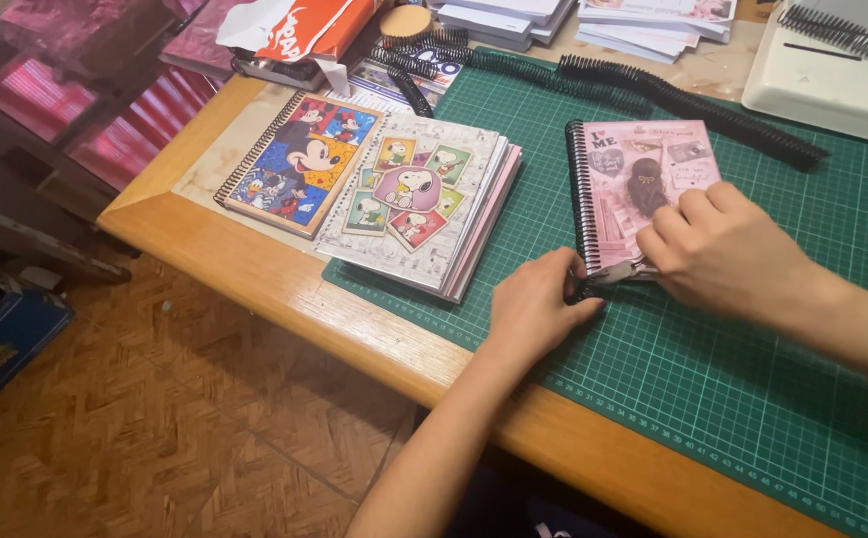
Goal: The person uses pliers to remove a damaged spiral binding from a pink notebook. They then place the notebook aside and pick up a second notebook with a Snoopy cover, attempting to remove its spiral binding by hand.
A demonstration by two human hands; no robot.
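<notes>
Green mat (753, 329), pink notebook (643, 189), both hands

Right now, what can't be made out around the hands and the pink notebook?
Head view only:
- Lower end of the black spiral: covered by the left hand.
- Pink notebook bottom edge: behind the right hand.
- Metal tool: mostly hidden by the right hand; its kind is unclear.
- White machine: cut off by the top-right edge.

Warm, even indoor light; soft shadows under hands (544, 304); slight blur; left corner dim.
</notes>
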